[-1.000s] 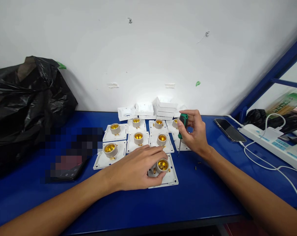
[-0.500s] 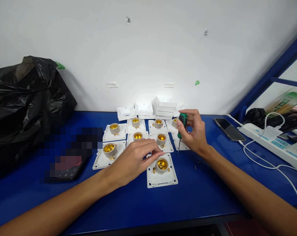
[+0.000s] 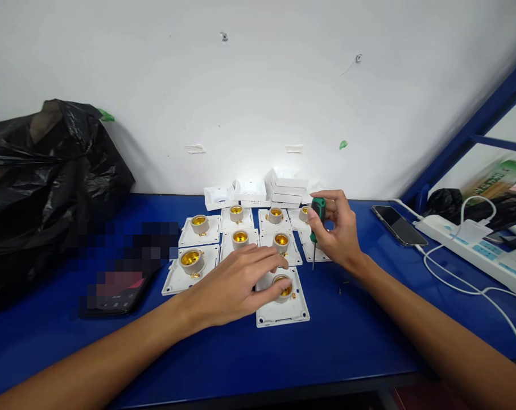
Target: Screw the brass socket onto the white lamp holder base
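A white square lamp holder [image 3: 283,312] with a round brass-lined socket lies nearest me on the blue table. Over its left side reaches my left hand [image 3: 254,280], fingers apart, thumb in front of the socket and partly hiding it; whether it touches is unclear. My right hand [image 3: 338,233] grips a green and black screwdriver [image 3: 320,209], its thin shaft pointing down to the right of that holder. More lamp holders [image 3: 192,260] stand in rows behind and to the left. Small brass screws [image 3: 340,291] lie on the table right of the nearest holder.
White plastic covers [image 3: 288,185] are stacked against the wall. At left stand a black plastic bag [image 3: 48,188] and a partly blurred dark phone [image 3: 112,304]. To the right are another phone [image 3: 398,224], a white power strip [image 3: 475,247] and loose white cables [image 3: 449,287].
My left hand has shifted right from the holder's upper left edge to over its socket, fingers spreading. The screwdriver in my right hand has moved very slightly right.
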Motion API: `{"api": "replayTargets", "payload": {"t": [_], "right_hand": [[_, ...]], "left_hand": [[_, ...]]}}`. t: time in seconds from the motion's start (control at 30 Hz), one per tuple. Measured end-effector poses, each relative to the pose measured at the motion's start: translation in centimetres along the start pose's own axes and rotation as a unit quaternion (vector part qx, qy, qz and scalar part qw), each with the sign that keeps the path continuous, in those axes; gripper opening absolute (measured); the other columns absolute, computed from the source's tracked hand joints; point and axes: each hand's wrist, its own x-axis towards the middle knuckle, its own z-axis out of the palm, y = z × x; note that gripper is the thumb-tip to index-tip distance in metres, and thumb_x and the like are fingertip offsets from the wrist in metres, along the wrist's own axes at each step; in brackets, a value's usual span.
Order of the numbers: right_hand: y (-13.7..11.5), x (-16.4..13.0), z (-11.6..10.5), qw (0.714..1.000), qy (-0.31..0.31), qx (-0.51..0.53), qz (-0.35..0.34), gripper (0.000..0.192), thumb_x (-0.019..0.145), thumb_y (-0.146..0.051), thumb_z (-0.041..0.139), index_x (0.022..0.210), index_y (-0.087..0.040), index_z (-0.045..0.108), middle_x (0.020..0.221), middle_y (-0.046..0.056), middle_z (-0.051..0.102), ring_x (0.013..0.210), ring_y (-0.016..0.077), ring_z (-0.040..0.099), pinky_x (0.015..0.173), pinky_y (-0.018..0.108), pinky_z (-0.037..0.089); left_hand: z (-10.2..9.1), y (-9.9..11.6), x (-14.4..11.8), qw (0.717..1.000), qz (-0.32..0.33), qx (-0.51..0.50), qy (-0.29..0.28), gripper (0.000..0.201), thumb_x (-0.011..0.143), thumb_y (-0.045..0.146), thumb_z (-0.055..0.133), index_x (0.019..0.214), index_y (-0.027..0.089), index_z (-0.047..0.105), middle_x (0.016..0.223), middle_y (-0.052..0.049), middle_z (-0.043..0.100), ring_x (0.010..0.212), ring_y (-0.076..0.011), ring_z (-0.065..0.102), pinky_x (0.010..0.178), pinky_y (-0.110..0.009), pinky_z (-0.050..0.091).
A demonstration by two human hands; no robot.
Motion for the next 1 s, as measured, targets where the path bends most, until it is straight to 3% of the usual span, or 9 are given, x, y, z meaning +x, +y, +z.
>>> {"api": "replayTargets", "payload": {"t": [0.13, 0.3, 0.47, 0.6, 0.83, 1.0], "right_hand": [[-0.2, 0.5, -0.8, 1.0, -0.022, -0.005, 0.0, 0.016, 0.095, -0.029, 0.062, 0.109, -0.027, 0.054, 0.065, -0.007, 0.048, 0.052, 0.0123, 0.044, 0.048, 0.028, 0.037], [-0.1, 1.0, -1.8, 0.994, -0.108, -0.01, -0.007, 0.016, 0.094, -0.029, 0.064, 0.107, -0.026, 0.057, 0.062, -0.008, 0.046, 0.053, 0.0121, 0.042, 0.05, 0.028, 0.037], [0.0, 1.0, -1.6, 0.979, -0.205, -0.003, -0.002, 0.015, 0.092, -0.027, 0.065, 0.106, -0.026, 0.058, 0.06, -0.009, 0.045, 0.05, 0.0101, 0.037, 0.049, 0.027, 0.033], [-0.1, 1.0, -1.5, 0.971, -0.241, 0.004, 0.011, 0.015, 0.092, -0.025, 0.065, 0.106, -0.026, 0.059, 0.06, -0.01, 0.043, 0.05, 0.0096, 0.034, 0.048, 0.027, 0.03], [-0.1, 1.0, -1.5, 0.97, -0.24, 0.025, 0.039, 0.014, 0.09, -0.026, 0.067, 0.103, -0.025, 0.06, 0.062, -0.009, 0.046, 0.051, 0.0094, 0.035, 0.048, 0.026, 0.03], [-0.1, 1.0, -1.3, 0.981, -0.169, 0.065, 0.075, 0.014, 0.092, -0.028, 0.067, 0.103, -0.026, 0.06, 0.062, -0.008, 0.045, 0.054, 0.0106, 0.038, 0.05, 0.026, 0.034]], "left_hand": [[0.2, 0.0, -0.1, 0.999, -0.004, 0.02, -0.026, 0.026, 0.098, 0.042, 0.067, 0.111, 0.02, 0.065, 0.105, -0.005, 0.071, 0.096, -0.0233, 0.066, 0.098, -0.041, 0.046], [0.4, -0.2, -0.2, 0.998, -0.001, 0.029, -0.047, 0.032, 0.09, 0.043, 0.077, 0.109, 0.02, 0.065, 0.106, -0.004, 0.071, 0.097, -0.0239, 0.066, 0.103, -0.043, 0.042], [0.4, -0.4, -0.2, 0.997, -0.008, 0.027, -0.071, 0.031, 0.091, 0.041, 0.079, 0.108, 0.02, 0.064, 0.107, -0.004, 0.07, 0.097, -0.0235, 0.066, 0.104, -0.043, 0.041], [0.4, -0.3, -0.2, 0.997, -0.014, 0.034, -0.074, 0.027, 0.094, 0.04, 0.076, 0.108, 0.021, 0.064, 0.106, -0.004, 0.069, 0.098, -0.0236, 0.066, 0.106, -0.045, 0.04], [0.3, -0.3, -0.2, 0.997, -0.012, 0.028, -0.073, 0.027, 0.095, 0.043, 0.073, 0.107, 0.021, 0.064, 0.107, -0.004, 0.07, 0.096, -0.0231, 0.065, 0.103, -0.043, 0.043], [0.2, -0.1, -0.1, 0.997, -0.012, 0.028, -0.074, 0.027, 0.096, 0.045, 0.071, 0.106, 0.021, 0.066, 0.105, -0.004, 0.07, 0.096, -0.024, 0.065, 0.101, -0.043, 0.043]]}}
